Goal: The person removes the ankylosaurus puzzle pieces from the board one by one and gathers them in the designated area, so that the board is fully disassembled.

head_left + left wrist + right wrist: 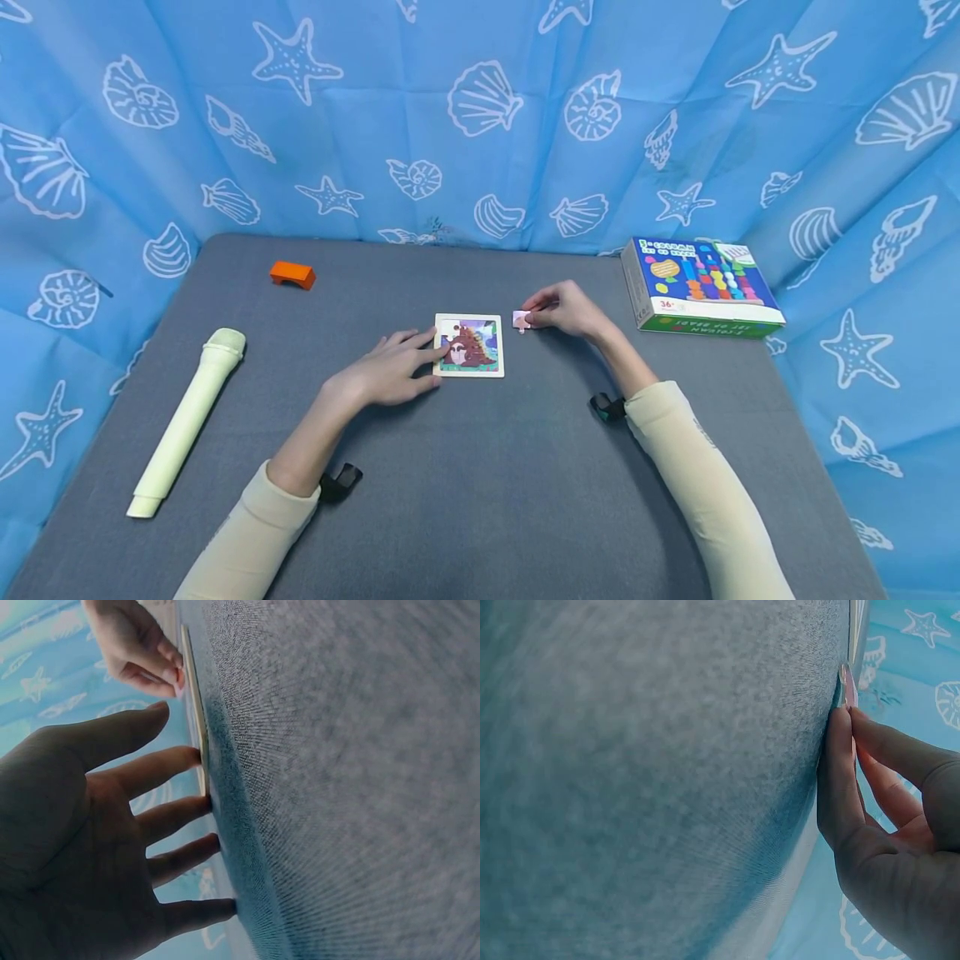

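Observation:
A small square jigsaw puzzle (480, 346) in a pale frame lies mid-table; it pictures a brown hedgehog-like animal, and a pale gap shows at its upper left. My left hand (393, 367) rests at the puzzle's left side, fingers spread, with fingertips on the frame. In the left wrist view the frame (196, 712) appears edge-on beside those fingers. My right hand (567, 310) pinches a pink puzzle piece (519, 319) between thumb and finger, just right of the puzzle. The right wrist view shows this piece (848, 686) edge-on, close to the tabletop.
An orange arch block (292, 275) lies at the back left. A pale green microphone-shaped stick (187, 421) lies along the left side. At the back right is a colourful toy box (705, 286). A blue shell-print curtain (480, 125) hangs behind the grey table (480, 500).

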The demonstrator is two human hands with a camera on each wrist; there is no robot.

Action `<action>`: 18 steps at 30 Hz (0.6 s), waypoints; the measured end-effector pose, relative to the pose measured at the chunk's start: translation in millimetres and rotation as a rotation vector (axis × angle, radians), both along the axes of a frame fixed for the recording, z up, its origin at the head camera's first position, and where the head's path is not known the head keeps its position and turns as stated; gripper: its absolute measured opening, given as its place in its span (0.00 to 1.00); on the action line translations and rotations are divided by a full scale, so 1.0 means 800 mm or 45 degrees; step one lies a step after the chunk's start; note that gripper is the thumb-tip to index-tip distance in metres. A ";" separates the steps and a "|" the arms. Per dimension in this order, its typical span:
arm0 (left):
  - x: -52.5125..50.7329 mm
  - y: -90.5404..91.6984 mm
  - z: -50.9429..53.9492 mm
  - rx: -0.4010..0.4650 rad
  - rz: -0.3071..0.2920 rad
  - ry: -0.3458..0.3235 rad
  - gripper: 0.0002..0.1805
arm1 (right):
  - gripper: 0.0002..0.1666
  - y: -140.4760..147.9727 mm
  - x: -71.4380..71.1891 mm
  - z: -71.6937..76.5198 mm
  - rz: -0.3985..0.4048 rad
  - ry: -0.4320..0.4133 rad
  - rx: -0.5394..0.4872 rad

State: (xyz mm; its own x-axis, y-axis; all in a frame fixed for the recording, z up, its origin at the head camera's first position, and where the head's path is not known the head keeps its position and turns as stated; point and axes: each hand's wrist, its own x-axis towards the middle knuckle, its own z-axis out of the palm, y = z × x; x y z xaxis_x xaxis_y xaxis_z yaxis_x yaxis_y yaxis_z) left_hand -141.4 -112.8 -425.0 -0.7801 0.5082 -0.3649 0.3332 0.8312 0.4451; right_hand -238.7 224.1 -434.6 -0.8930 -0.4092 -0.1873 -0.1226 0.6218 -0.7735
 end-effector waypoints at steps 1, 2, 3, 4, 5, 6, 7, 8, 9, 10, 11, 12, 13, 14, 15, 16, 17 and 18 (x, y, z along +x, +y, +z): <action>0.000 0.000 0.000 0.000 0.000 0.001 0.35 | 0.14 -0.001 0.000 0.000 -0.008 0.003 0.007; 0.000 0.000 0.000 -0.001 0.000 0.002 0.35 | 0.14 -0.001 0.000 0.001 -0.023 0.000 0.010; 0.000 0.000 0.000 -0.001 0.000 0.003 0.35 | 0.14 -0.001 0.000 0.001 -0.031 -0.004 0.011; 0.000 0.000 0.000 0.001 -0.001 0.004 0.35 | 0.14 -0.001 0.001 0.001 -0.032 -0.005 0.008; 0.000 -0.001 0.000 0.001 -0.002 0.004 0.35 | 0.15 -0.001 0.001 0.001 -0.039 -0.010 0.003; 0.000 -0.001 -0.001 0.002 -0.005 0.006 0.35 | 0.15 0.000 0.001 0.001 -0.044 -0.014 -0.002; 0.000 -0.001 -0.001 0.003 -0.005 0.005 0.35 | 0.16 0.000 0.001 0.001 -0.044 -0.014 -0.011; 0.000 -0.001 -0.001 0.003 -0.004 0.005 0.35 | 0.16 0.000 0.001 0.001 -0.049 -0.016 -0.016; 0.000 -0.001 -0.001 0.003 -0.007 0.008 0.35 | 0.16 0.000 0.002 0.001 -0.051 -0.016 -0.022; 0.000 -0.001 -0.001 0.003 -0.009 0.013 0.35 | 0.16 0.000 0.002 0.002 -0.054 -0.016 -0.025; -0.001 -0.001 -0.001 0.001 -0.008 0.013 0.36 | 0.16 -0.001 0.003 0.002 -0.058 -0.018 -0.030; -0.001 -0.001 -0.002 -0.002 -0.008 0.013 0.36 | 0.17 -0.001 0.004 0.003 -0.059 -0.021 -0.037; -0.001 -0.001 -0.002 -0.005 -0.007 0.013 0.36 | 0.17 -0.002 0.004 0.003 -0.059 -0.027 -0.052; -0.001 0.000 -0.002 -0.009 -0.011 0.021 0.36 | 0.17 -0.004 0.005 0.004 -0.061 -0.043 -0.075; -0.001 0.000 -0.002 -0.012 -0.012 0.025 0.36 | 0.17 -0.006 0.006 0.004 -0.058 -0.055 -0.098; -0.001 0.001 -0.001 -0.014 -0.011 0.028 0.36 | 0.17 -0.008 0.006 0.005 -0.052 -0.065 -0.115; -0.001 0.001 -0.001 -0.016 -0.009 0.029 0.36 | 0.17 -0.011 0.007 0.005 -0.043 -0.073 -0.135; -0.001 0.002 0.000 -0.017 -0.008 0.036 0.36 | 0.16 -0.014 0.008 0.005 -0.035 -0.078 -0.146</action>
